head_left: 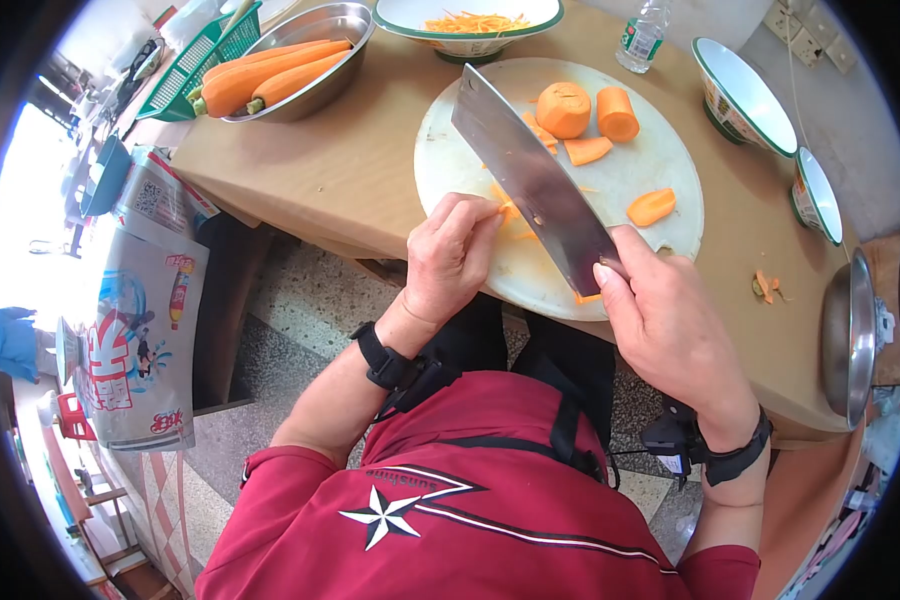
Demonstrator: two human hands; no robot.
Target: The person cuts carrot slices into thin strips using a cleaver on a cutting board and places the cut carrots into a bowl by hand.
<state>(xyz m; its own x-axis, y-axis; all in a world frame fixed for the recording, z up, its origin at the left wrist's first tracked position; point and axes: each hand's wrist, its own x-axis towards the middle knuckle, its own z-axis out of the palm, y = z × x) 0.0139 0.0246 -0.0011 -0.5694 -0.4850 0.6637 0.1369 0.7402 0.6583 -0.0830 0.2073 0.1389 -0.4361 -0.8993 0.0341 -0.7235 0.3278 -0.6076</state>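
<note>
Our right hand (665, 305) grips the cleaver (540, 190) over the near-right edge of the cutting board (450, 155); our left hand (453, 252), narrowed, meets carrot slices (510, 213) on the board's left part; we cannot tell if it pinches them.

Carrot pieces (564, 110) on board (445, 150), bottle (642, 40) behind

The handle of the wide grey steel cleaver (531, 183) is covered by the right hand (670, 325), and the thin orange carrot slices (541, 130) are partly hidden behind the blade. What is touched by the fingertips of the left hand (455, 250) cannot be clearly told, perhaps an orange shred (509, 212). The green-rimmed white bowl (400, 17) is cut off by the top edge; on the clear plastic bottle (644, 40), the label print is too small to be read.
</note>
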